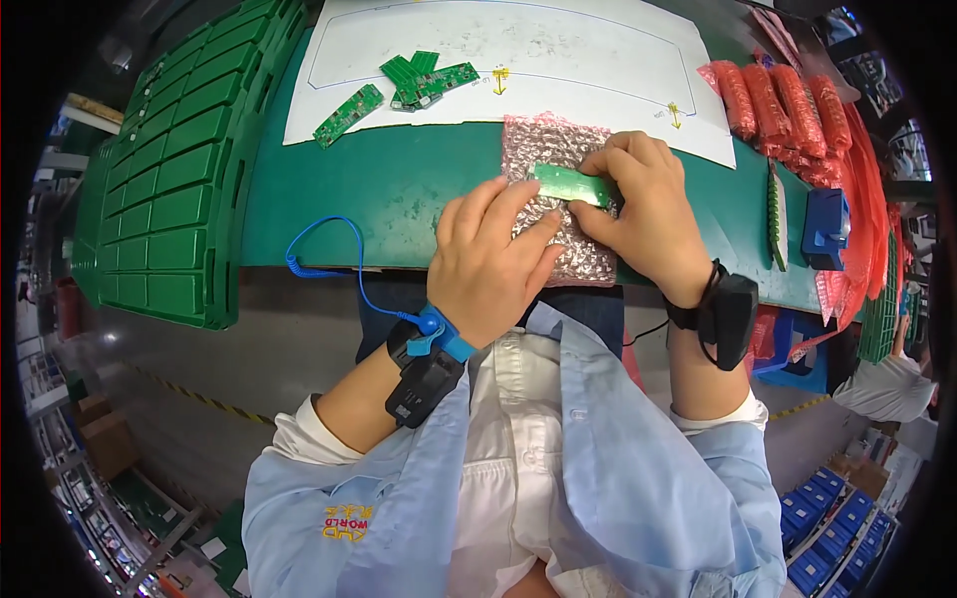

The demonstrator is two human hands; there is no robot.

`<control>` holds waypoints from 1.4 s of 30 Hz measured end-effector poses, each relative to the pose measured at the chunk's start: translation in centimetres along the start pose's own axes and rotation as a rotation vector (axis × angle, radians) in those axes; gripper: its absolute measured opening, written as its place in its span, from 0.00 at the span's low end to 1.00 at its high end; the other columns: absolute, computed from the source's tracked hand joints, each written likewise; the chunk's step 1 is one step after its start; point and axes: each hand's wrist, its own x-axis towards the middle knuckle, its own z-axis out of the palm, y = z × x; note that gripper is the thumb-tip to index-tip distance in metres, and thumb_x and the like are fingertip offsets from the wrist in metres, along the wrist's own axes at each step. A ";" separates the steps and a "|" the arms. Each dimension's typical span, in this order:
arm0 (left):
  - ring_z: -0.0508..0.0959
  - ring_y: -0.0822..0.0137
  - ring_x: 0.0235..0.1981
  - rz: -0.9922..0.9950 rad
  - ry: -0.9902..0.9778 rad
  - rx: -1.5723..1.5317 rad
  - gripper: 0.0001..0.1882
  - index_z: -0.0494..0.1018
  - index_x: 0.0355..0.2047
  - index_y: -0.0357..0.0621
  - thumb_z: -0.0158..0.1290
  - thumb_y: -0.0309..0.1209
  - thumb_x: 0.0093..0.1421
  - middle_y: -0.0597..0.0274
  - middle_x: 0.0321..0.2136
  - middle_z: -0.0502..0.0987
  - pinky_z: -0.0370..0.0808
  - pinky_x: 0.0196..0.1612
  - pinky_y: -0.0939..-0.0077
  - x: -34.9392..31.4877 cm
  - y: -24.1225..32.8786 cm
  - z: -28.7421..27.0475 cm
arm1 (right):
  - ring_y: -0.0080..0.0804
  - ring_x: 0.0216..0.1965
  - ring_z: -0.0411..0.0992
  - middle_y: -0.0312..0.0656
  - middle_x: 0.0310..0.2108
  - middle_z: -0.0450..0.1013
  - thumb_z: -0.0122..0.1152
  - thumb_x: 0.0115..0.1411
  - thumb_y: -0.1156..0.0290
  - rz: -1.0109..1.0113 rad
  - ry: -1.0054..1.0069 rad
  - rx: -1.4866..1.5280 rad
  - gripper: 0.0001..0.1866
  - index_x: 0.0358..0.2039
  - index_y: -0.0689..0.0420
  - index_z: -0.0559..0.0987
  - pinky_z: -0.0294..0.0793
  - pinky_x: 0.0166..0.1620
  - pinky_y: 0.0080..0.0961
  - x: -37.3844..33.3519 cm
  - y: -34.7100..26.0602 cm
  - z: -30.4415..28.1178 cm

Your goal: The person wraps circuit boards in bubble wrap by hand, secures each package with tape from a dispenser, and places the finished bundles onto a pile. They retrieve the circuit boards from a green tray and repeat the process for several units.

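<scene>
A green circuit board [570,186] lies across a sheet of pinkish bubble wrap [583,261] at the near edge of the green-topped bench. My right hand [653,221] pinches the board's right end between thumb and fingers. On the wrap's left side rests my left hand [486,254], its fingers stretched and slightly spread, with the fingertips at the board's left end. Farther off to the left, several more boards [436,82] lie overlapping on a white sheet [568,65], and a single board [348,116] sits at the sheet's near edge.
Green compartment trays [179,174] stand along the left. Rolls wrapped in red bubble wrap [780,105] fill the far right, near a blue box [825,229] and an upright green-edged strip [777,217]. A blue coiled cord [351,221] runs from my left wrist strap onto the bench.
</scene>
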 end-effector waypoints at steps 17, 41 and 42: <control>0.73 0.63 0.50 0.062 -0.004 0.032 0.17 0.77 0.46 0.50 0.59 0.36 0.55 0.66 0.47 0.77 0.67 0.54 0.64 -0.2 -0.5 0.8 | 0.37 0.39 0.72 0.42 0.34 0.73 0.66 0.55 0.74 0.046 0.108 0.165 0.12 0.40 0.60 0.80 0.71 0.43 0.28 2.8 1.1 0.7; 0.69 0.53 0.56 0.026 -0.210 -0.167 0.25 0.70 0.53 0.38 0.58 0.32 0.55 0.52 0.52 0.71 0.64 0.61 0.61 -0.9 1.3 -0.2 | 0.42 0.38 0.74 0.45 0.36 0.76 0.60 0.53 0.82 -0.183 0.017 0.176 0.09 0.36 0.62 0.80 0.74 0.42 0.33 -3.2 -1.4 0.4; 0.69 0.53 0.56 0.024 -0.210 -0.165 0.25 0.70 0.53 0.38 0.58 0.32 0.55 0.52 0.52 0.71 0.64 0.61 0.61 -0.9 1.5 -0.3 | 0.40 0.38 0.74 0.45 0.37 0.76 0.59 0.55 0.82 -0.169 0.016 0.231 0.09 0.37 0.63 0.80 0.74 0.41 0.31 -3.4 -0.9 0.4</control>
